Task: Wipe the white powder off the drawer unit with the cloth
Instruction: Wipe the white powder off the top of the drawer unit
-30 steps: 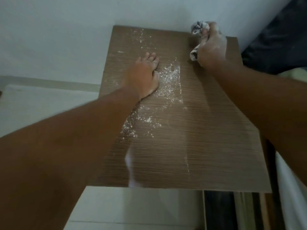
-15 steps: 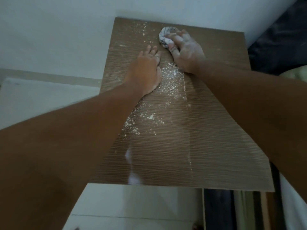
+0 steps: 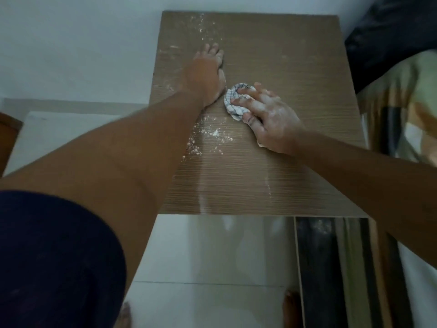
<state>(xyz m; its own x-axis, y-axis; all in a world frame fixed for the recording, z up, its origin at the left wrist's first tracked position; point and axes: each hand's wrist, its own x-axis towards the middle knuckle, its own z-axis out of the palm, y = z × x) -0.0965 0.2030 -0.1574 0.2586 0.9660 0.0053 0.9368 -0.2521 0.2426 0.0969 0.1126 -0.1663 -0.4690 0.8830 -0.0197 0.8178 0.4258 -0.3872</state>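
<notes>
The brown wood-grain top of the drawer unit [image 3: 295, 74] fills the middle of the head view. My right hand [image 3: 272, 119], dusted white, presses a bunched white checked cloth [image 3: 233, 98] onto the top near its centre. My left hand [image 3: 207, 76] lies flat, palm down, just left of the cloth, fingers pointing toward the wall. White powder [image 3: 212, 134] is scattered below the cloth, and more white powder [image 3: 201, 22] speckles the far left corner. A faint white streak runs toward the front edge.
A white wall [image 3: 82, 43] stands behind and left of the unit. Glossy white floor tiles [image 3: 212, 256] lie below the front edge. Patterned bedding [image 3: 402, 102] and a dark fabric [image 3: 390, 31] sit close on the right. A dark gap [image 3: 316, 268] runs beside the unit.
My right hand has dragged the cloth from the far edge toward me, down beside my left hand, clearing the powder patch that lay there. My left hand has stayed flat.
</notes>
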